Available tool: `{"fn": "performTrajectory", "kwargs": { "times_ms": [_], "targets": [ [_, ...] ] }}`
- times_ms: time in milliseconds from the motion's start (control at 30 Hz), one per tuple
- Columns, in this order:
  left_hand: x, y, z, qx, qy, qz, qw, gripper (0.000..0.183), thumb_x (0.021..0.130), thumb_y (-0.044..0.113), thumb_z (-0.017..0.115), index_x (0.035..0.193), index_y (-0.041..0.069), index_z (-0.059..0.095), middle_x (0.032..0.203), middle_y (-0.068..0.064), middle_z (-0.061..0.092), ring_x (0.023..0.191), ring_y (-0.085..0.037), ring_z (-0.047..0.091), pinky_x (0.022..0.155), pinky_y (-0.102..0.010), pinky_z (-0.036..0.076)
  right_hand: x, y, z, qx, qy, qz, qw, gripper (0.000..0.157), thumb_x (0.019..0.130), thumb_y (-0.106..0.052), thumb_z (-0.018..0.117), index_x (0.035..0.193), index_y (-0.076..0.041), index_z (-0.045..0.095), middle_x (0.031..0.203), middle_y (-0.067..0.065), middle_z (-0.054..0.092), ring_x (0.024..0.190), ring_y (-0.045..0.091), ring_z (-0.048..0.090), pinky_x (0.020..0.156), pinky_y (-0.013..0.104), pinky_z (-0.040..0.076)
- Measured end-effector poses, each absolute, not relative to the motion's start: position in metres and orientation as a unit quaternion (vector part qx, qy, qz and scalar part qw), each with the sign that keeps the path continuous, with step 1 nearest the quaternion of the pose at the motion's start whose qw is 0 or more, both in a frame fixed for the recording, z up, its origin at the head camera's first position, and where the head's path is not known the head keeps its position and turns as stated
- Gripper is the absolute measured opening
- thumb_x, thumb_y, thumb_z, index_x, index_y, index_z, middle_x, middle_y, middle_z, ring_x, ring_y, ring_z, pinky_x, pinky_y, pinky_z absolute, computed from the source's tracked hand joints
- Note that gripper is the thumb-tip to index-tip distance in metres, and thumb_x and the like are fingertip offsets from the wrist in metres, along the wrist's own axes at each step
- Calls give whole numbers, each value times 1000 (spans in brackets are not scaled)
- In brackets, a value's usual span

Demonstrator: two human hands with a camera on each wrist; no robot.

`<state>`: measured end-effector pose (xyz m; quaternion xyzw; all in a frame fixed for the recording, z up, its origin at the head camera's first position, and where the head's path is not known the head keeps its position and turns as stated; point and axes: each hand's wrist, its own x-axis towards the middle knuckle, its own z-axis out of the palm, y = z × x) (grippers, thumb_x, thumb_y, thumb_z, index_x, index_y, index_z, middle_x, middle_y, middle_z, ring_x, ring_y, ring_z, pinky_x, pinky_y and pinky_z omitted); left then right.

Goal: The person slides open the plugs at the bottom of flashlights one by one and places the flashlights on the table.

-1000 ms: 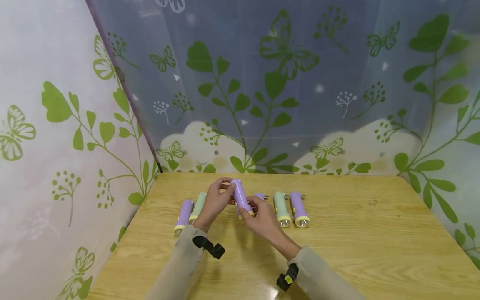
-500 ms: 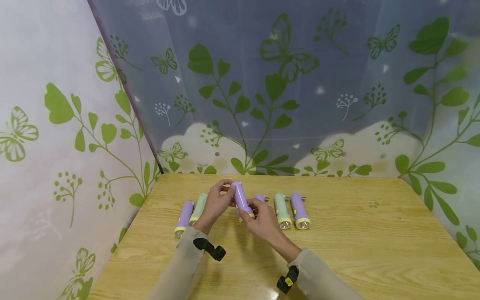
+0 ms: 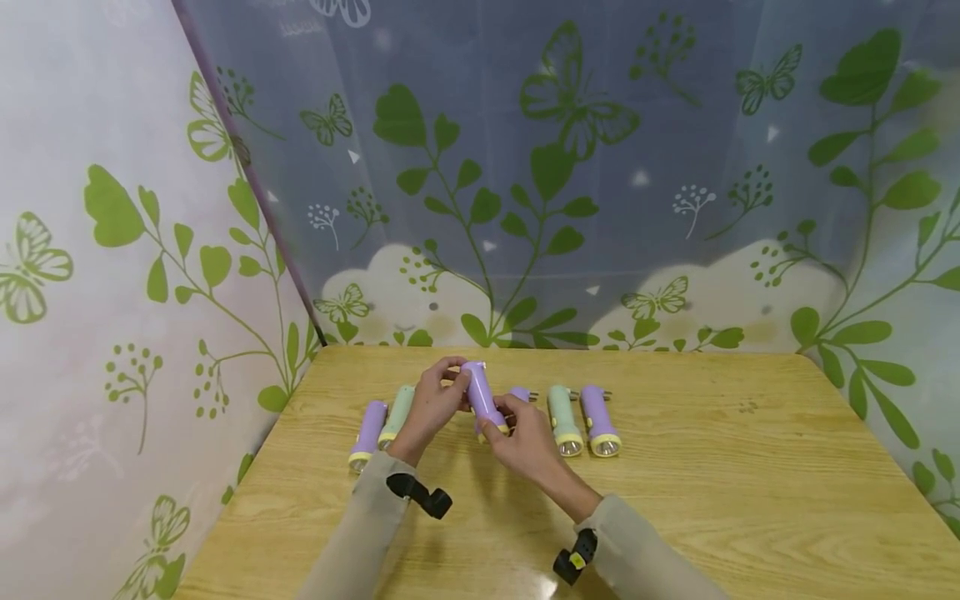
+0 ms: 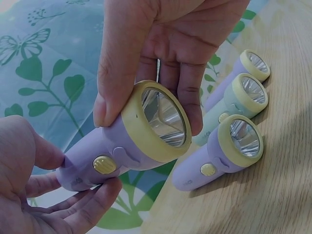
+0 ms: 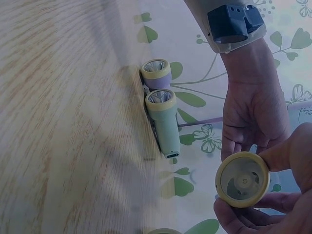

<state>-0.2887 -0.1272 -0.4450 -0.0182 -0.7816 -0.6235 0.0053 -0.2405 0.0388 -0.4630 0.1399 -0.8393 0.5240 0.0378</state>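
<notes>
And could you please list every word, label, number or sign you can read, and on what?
None readable.
Held purple flashlight: tiny mark, too blurred.
Purple flashlight lying nearest it: tiny mark, too blurred.
Green flashlight beside that: tiny mark, too blurred.
Backdrop, upper left: pale marking, too blurred.

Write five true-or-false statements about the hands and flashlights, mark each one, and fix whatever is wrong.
1. The left hand and right hand hold the same purple flashlight. True.
2. The right hand is at the tail of the held flashlight. False: it grips the lens end, and the left hand is at the tail.
3. The held flashlight's rim is yellow. True.
4. The flashlight farthest to the person's right is green. False: that rightmost flashlight is purple.
5. A mint-green flashlight lies on the table, left of the held one. True.
</notes>
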Motion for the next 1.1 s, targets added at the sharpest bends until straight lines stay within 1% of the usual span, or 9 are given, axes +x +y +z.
{"fn": "performTrajectory", "kwargs": {
  "times_ms": [433, 700, 867, 1033, 1100],
  "targets": [
    [-290, -127, -444, -27, -791, -612, 1, 32, 106, 20, 52, 135, 8, 58, 117, -23, 61, 77, -19, 68, 80, -46, 62, -241, 40, -461, 145, -836, 528, 39, 31, 93, -12, 69, 123, -2, 67, 102, 16, 74, 78, 16, 68, 60, 23, 53],
    [-290, -125, -444, -23, -790, -612, 1, 33, 105, 18, 52, 135, 6, 58, 117, -24, 61, 76, -18, 68, 81, -49, 62, -241, 40, -461, 144, -836, 528, 35, 33, 94, -13, 69, 125, -2, 66, 105, 16, 73, 82, 17, 68, 61, 22, 54],
    [-290, -125, -446, -26, -792, -610, 4, 32, 105, 17, 52, 135, 6, 58, 117, -24, 61, 75, -18, 68, 80, -48, 62, -240, 41, -461, 143, -838, 526, 31, 35, 95, -14, 68, 128, -2, 65, 106, 15, 73, 82, 16, 68, 61, 23, 54],
    [-290, -125, -446, -24, -793, -609, 0, 32, 106, 18, 51, 136, 7, 58, 117, -23, 61, 76, -18, 68, 81, -48, 62, -240, 41, -460, 140, -840, 523, 28, 36, 94, -15, 68, 128, -2, 65, 106, 15, 73, 82, 16, 68, 62, 23, 54],
    [-290, -125, -445, -23, -792, -610, -1, 32, 106, 18, 51, 136, 8, 58, 117, -23, 61, 76, -18, 68, 82, -50, 62, -240, 41, -460, 141, -841, 522, 28, 36, 94, -15, 68, 127, -2, 65, 106, 15, 73, 82, 16, 68, 62, 23, 54]
  ]
}}
